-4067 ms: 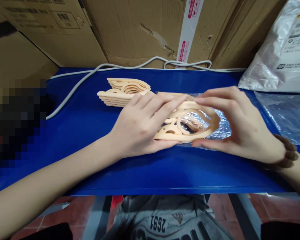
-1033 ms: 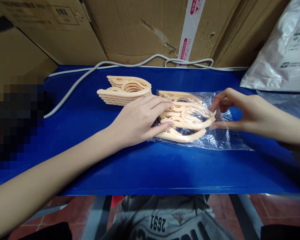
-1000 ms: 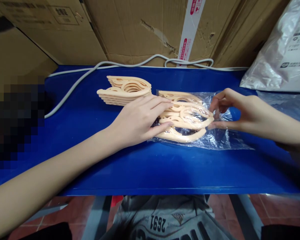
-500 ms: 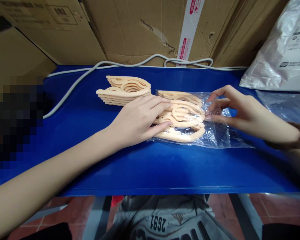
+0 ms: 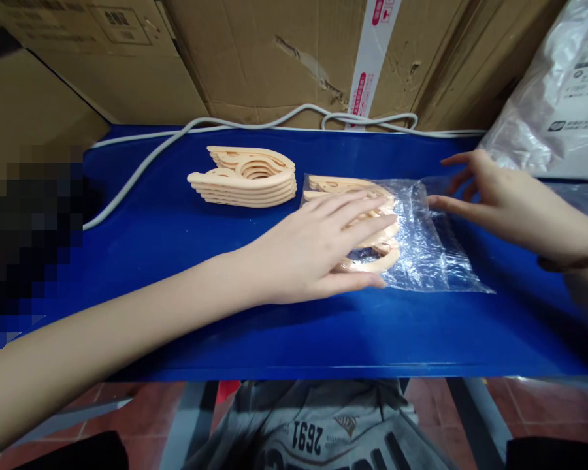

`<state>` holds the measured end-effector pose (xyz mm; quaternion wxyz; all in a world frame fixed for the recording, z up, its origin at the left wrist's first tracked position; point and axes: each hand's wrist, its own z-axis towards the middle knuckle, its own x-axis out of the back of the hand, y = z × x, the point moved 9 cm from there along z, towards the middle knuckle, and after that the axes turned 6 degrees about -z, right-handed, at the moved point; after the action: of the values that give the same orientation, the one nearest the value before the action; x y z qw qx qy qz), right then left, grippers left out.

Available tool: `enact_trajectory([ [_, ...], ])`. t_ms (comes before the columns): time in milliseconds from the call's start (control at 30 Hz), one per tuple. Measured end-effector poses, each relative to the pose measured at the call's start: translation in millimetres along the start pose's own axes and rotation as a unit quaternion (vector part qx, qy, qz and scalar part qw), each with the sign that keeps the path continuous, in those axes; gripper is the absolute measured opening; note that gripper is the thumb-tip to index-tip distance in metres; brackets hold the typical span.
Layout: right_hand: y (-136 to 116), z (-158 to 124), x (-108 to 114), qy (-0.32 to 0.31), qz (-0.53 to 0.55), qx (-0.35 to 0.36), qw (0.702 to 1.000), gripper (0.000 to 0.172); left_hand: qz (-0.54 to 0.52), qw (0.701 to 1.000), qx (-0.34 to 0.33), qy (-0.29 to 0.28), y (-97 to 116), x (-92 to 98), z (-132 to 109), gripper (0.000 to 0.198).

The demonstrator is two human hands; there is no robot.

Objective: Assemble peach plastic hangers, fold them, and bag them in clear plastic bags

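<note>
Under my left hand [image 5: 318, 245] lies a clear plastic bag [image 5: 421, 254] with several beige folding hangers [image 5: 385, 258] inside it. That hand rests on the bagged hangers with its fingers stretched out and partly covers them. My right hand [image 5: 494, 196] is over the table to the right of the bag, its fingers apart and nothing visible between them. Left of the bag, a stack of the same beige hangers [image 5: 255, 186] sits loose on the blue table.
Cardboard boxes [image 5: 255, 65] stand along the back, and another box [image 5: 34, 98] is at the left. A white cable [image 5: 142, 183] runs along the table's rear. A white plastic parcel [image 5: 534, 124] stands at the back right, with more clear plastic [image 5: 583, 199] near it.
My left hand has slid right, further over the bagged hangers. My right hand has moved away from the hangers, up and to the right. The loose stack has stayed in place.
</note>
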<state>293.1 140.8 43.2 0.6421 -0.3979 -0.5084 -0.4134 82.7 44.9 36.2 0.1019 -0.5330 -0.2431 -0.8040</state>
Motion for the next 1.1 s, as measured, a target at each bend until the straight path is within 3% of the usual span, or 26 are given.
enact_trajectory([
  [200, 2.6, 3.8, -22.6, -0.07, 0.191, -0.051, 0.978, 0.067, 0.043, 0.999, -0.014, -0.027, 16.2, -21.8, 28.6, 0.071],
  [267, -1.1, 3.2, -22.5, -0.063, 0.272, -0.07, 0.958, 0.06, 0.046, 0.998, -0.019, -0.026, 18.4, -26.3, 33.1, 0.071],
  [467, -12.9, 2.1, -10.1, 0.035, 0.429, -0.084, 0.899, 0.042, 0.048, 0.998, -0.042, -0.002, 21.5, -27.5, 31.0, 0.064],
  [567, -26.6, 1.5, -15.1, 0.001, 0.511, -0.063, 0.857, 0.035, 0.04, 0.997, -0.055, 0.02, 25.2, -24.7, 26.3, 0.064],
  [633, -34.4, -0.2, -16.4, -0.019, 0.531, -0.047, 0.846, 0.035, 0.041, 0.996, -0.065, 0.053, 30.7, -18.9, 23.6, 0.059],
  [767, -46.2, -5.0, -14.6, -0.031, 0.483, -0.001, 0.875, 0.041, 0.086, 0.988, -0.062, 0.109, 40.0, -6.5, 23.2, 0.047],
  [867, -60.6, -8.2, -14.9, -0.051, 0.437, 0.075, 0.895, 0.051, 0.127, 0.979, -0.094, 0.129, 45.7, -1.9, 25.3, 0.039],
  [1000, -75.2, -13.3, -10.2, -0.009, 0.318, 0.171, 0.933, 0.068, 0.167, 0.962, -0.162, 0.141, 46.7, -1.5, 20.7, 0.036],
  [1100, -85.7, -18.4, -9.2, 0.016, 0.216, 0.213, 0.953, 0.067, 0.205, 0.942, -0.197, 0.176, 47.6, 2.1, 7.9, 0.032],
])
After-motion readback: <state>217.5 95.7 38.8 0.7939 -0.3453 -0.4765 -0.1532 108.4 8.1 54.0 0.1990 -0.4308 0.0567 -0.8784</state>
